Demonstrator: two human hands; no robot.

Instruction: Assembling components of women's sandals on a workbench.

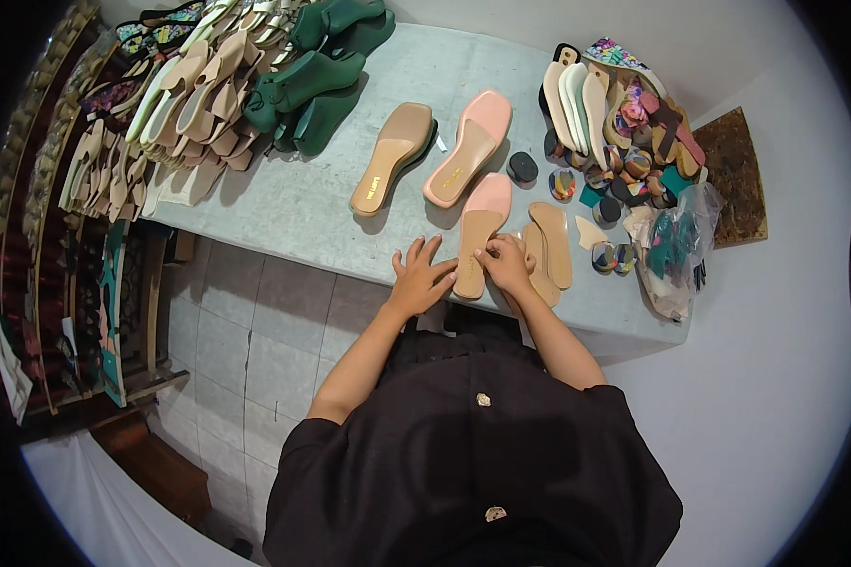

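A pink sandal sole with a tan insole (480, 231) lies near the front edge of the grey table (303, 203). My right hand (506, 263) presses its fingers on the heel end of that insole. My left hand (421, 276) lies with fingers spread on the table just left of the sole, its fingertips at the sole's edge. Two loose tan insoles (550, 248) lie right of my right hand. Farther back rest a second pink sole (468, 146) and a tan sole (392, 156).
Stacks of tan soles (194, 104) and green soles (312, 80) fill the back left. A heap of white soles, coloured heels and straps (615, 113) and a clear plastic bag (676, 250) sit at the right. Tiled floor (246, 331) lies below left.
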